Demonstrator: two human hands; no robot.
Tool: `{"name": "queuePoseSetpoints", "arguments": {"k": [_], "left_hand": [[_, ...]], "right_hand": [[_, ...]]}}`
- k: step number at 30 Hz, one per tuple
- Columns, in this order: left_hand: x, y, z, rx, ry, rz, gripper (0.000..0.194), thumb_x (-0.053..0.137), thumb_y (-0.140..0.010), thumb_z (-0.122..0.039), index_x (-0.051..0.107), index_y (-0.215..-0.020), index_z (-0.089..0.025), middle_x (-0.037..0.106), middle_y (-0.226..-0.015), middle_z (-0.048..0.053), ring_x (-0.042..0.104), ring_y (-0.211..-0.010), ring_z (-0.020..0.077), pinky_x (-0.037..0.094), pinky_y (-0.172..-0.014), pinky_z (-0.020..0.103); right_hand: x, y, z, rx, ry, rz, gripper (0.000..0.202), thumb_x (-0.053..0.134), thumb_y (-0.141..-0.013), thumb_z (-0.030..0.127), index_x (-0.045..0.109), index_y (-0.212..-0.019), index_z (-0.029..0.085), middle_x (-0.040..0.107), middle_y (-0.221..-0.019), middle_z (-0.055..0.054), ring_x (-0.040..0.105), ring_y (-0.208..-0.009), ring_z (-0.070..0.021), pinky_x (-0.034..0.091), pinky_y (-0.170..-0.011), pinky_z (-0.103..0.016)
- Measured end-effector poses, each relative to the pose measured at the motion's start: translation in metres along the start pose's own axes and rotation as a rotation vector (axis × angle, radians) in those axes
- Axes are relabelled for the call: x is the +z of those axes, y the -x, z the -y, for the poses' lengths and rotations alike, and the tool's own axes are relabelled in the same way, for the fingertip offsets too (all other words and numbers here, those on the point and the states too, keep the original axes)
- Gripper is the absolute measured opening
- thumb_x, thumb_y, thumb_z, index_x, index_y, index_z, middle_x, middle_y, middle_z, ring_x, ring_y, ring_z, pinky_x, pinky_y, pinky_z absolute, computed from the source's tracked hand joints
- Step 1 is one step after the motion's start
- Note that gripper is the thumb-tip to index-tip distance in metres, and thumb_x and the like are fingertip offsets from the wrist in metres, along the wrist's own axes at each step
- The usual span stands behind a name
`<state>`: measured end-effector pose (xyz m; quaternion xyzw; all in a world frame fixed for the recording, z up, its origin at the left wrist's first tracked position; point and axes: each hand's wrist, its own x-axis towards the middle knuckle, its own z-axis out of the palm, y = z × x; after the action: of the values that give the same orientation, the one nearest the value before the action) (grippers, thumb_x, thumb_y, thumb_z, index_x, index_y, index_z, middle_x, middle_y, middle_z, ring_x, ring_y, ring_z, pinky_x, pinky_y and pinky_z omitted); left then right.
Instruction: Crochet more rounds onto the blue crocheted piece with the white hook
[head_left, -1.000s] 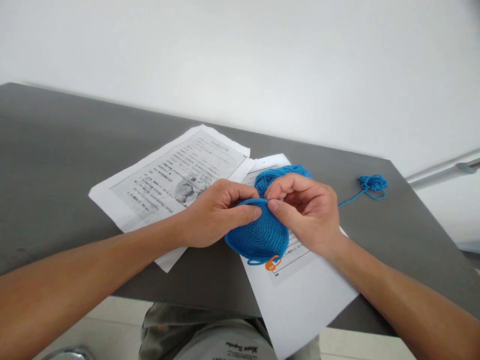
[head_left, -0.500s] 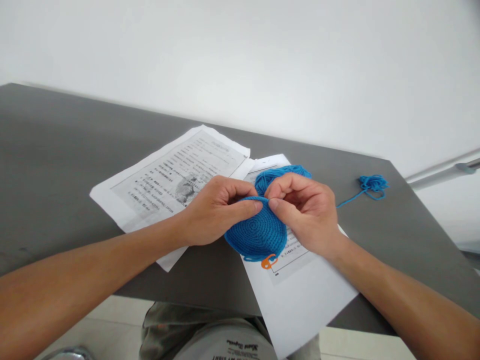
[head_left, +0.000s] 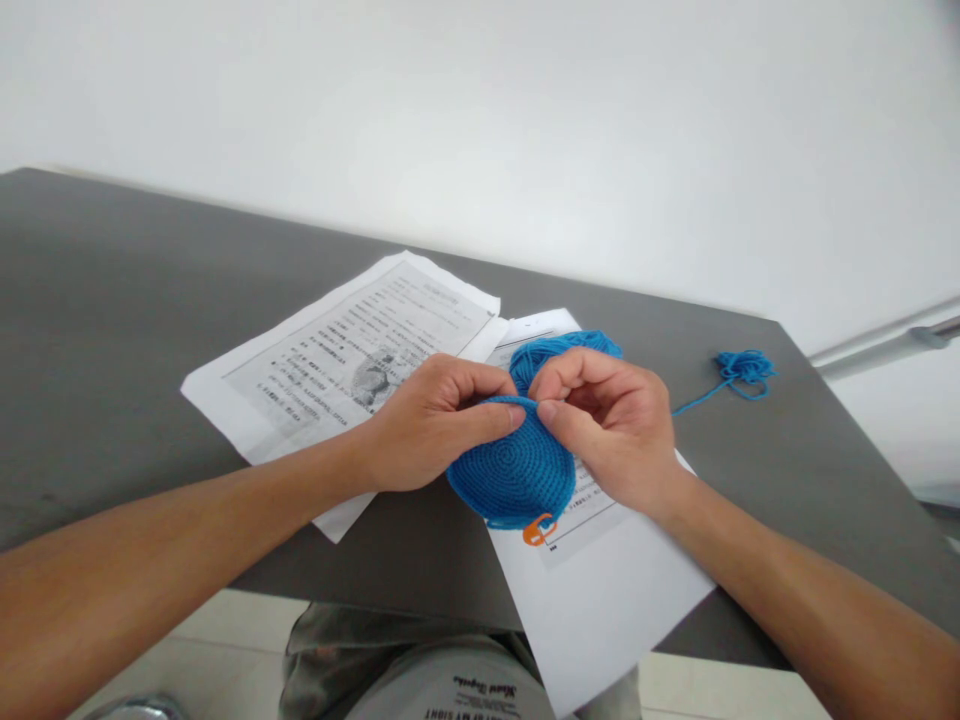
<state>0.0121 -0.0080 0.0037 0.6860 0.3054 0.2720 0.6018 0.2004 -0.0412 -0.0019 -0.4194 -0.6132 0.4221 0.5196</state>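
Left hand point(head_left: 439, 425): fingers pinching blue crocheted disc point(head_left: 514, 465) by its far rim
Disc: between both hands, equally near; round, lying nearside of the fingers
Orange stitch marker point(head_left: 531, 530): disc's near edge
Right hand point(head_left: 615, 422): fingers pinching same rim, just beside

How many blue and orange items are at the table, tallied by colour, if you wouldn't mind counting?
Blue: 3 (round blue crocheted piece, thick blue yarn skein, small tangled blue yarn bundle)
Orange: 1 (small looped orange stitch marker)
Total: 4
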Motion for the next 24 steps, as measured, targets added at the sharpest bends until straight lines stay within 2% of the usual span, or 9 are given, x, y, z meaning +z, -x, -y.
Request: {"name": "queuePoseSetpoints", "arguments": {"k": [10, 24], "left_hand": [[-0.0001, 0.0008, -0.0001, -0.002, 0.013, -0.006, 0.023, 0.063, -0.086, -0.023, 0.061, -0.065, -0.014, 0.043, -0.056, -0.007, 0.036, -0.053, 0.0061, 0.027, -0.046, 0.018], [0.0008, -0.0004, 0.0005, -0.019, 0.015, 0.023, 0.024, 0.063, -0.085, -0.024, 0.058, -0.063, -0.015, 0.042, -0.057, -0.007, 0.036, -0.053, 0.0067, 0.027, -0.045, 0.017]], "right_hand": [[0.0003, -0.0003, -0.0016, 0.000, -0.017, 0.009, 0.007, 0.072, -0.073, 0.014, 0.068, -0.071, 0.019, 0.062, -0.061, 0.002, 0.053, -0.053, -0.0100, 0.041, -0.048, -0.023], [0.0012, 0.0011, 0.0001, 0.025, 0.041, 0.003, 0.008, 0.070, -0.071, 0.015, 0.065, -0.067, 0.020, 0.058, -0.059, 0.003, 0.048, -0.052, -0.0097, 0.036, -0.047, -0.024]]}}
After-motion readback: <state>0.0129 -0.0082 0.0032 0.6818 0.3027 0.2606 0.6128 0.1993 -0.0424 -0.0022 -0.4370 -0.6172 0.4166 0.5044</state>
